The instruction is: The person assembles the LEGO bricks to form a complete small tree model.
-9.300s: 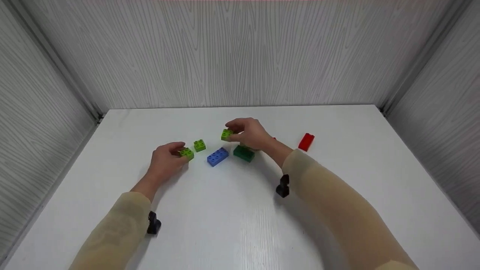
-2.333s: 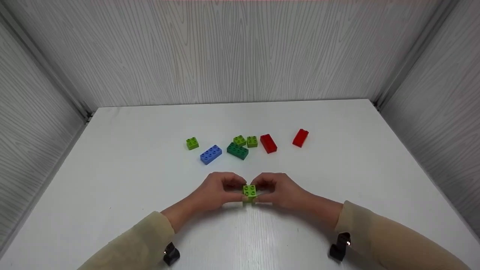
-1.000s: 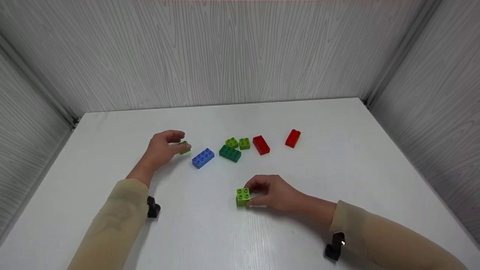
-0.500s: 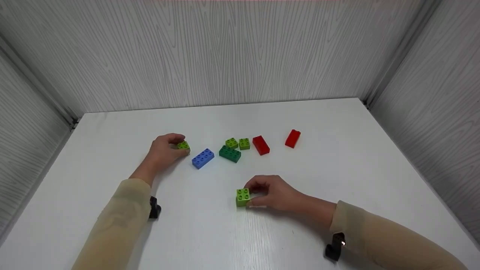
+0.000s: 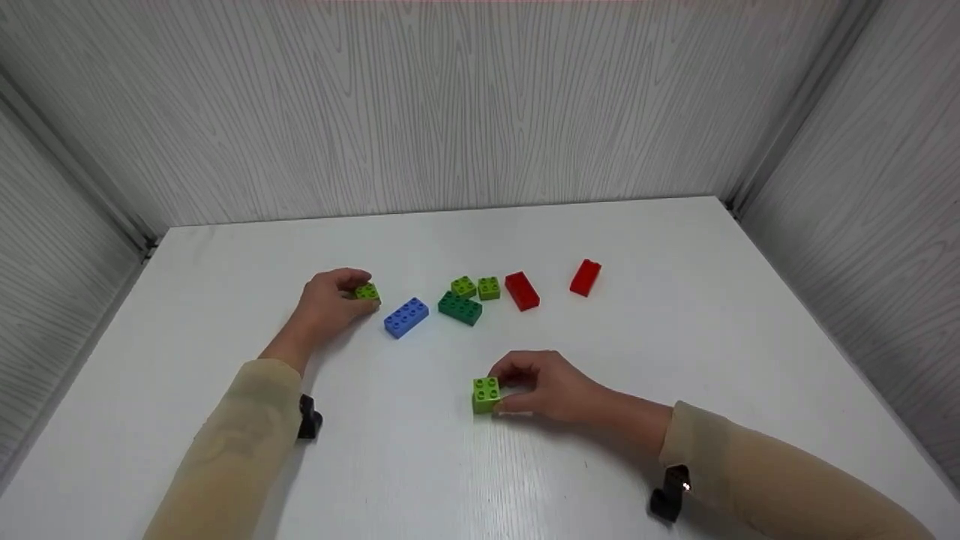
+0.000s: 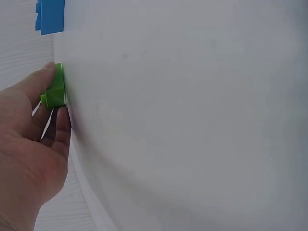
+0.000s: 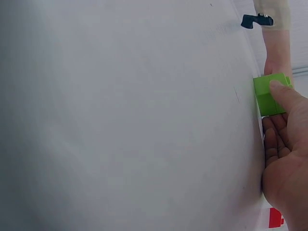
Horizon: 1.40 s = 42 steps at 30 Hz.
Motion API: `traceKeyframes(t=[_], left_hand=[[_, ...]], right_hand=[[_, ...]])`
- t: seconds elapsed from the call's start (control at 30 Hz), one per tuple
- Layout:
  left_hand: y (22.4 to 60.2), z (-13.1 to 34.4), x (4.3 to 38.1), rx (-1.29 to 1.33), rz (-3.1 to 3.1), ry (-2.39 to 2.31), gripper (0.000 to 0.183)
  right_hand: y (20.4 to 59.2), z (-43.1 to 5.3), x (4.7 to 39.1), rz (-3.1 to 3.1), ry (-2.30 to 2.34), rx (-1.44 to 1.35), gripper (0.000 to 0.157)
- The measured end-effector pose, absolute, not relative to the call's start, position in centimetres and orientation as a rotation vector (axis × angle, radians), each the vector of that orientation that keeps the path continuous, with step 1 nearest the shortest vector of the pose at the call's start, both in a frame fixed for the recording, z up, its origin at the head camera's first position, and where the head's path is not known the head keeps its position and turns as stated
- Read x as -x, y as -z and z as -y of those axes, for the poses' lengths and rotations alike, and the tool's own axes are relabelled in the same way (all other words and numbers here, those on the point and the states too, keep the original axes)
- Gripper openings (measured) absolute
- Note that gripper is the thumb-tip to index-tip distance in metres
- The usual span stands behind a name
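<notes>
At the left of the table, my left hand (image 5: 326,301) pinches a light green toy brick (image 5: 367,292) between thumb and fingers. In the left wrist view this brick (image 6: 56,89) sits low at the tabletop, the thumb on one side and fingertips on the other. Near the middle front, my right hand (image 5: 551,386) holds a stack of two light green bricks (image 5: 486,395) by its right side, studs up. The right wrist view has the stack (image 7: 267,96) upright on the table, with the thumb across its near face.
A blue brick (image 5: 406,318) lies just right of my left hand. Beyond it are a dark green brick (image 5: 460,308), two light green bricks (image 5: 463,286) and a red brick (image 5: 522,291). Another red brick (image 5: 585,277) lies farther right. Grey panels (image 5: 450,105) wall the table's back and sides.
Two light green bricks were brought together at the front middle and stacked. My left hand then went back to the far left and took hold of another light green brick. Little moved in the last half second.
</notes>
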<state>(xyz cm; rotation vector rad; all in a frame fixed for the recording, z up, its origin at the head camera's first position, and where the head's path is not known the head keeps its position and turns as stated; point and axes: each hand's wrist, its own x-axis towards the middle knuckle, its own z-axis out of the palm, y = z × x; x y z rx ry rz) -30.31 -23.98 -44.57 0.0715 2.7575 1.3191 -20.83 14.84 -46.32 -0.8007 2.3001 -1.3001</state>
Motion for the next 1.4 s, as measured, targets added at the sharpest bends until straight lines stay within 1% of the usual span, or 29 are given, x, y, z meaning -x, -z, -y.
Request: traceKeyframes(t=[0.23,0.5,0.67,0.87,1.03,1.2,1.4], left_hand=[[43.9,23.8,29.8,-0.080,-2.766,-1.313,0.050],[41.9,23.1,28.6,-0.174,-2.752,-1.364,0.050],[40.5,21.6,27.0,-0.242,-2.719,-1.374,0.047],[39.5,18.8,24.5,-0.434,-2.651,-1.399,0.040],[39.3,16.2,22.4,-0.610,-2.633,-1.362,0.038],[39.9,14.2,20.7,-0.772,-2.604,-1.356,0.036],[41.0,12.7,19.1,-0.795,-2.557,-1.374,0.038]], right_hand=[[46.3,-14.6,20.7,-2.324,1.274,0.785,0.033],[46.3,-14.6,20.6,-2.292,1.309,0.805,0.031],[46.3,-14.7,20.7,-2.318,1.272,0.770,0.033],[46.3,-14.8,20.7,-2.333,1.262,0.752,0.035],[46.2,-14.8,20.8,-2.325,1.262,0.749,0.036],[46.3,-14.7,20.7,-2.307,1.284,0.773,0.034],[46.5,-14.6,20.7,-2.310,1.297,0.813,0.033]])
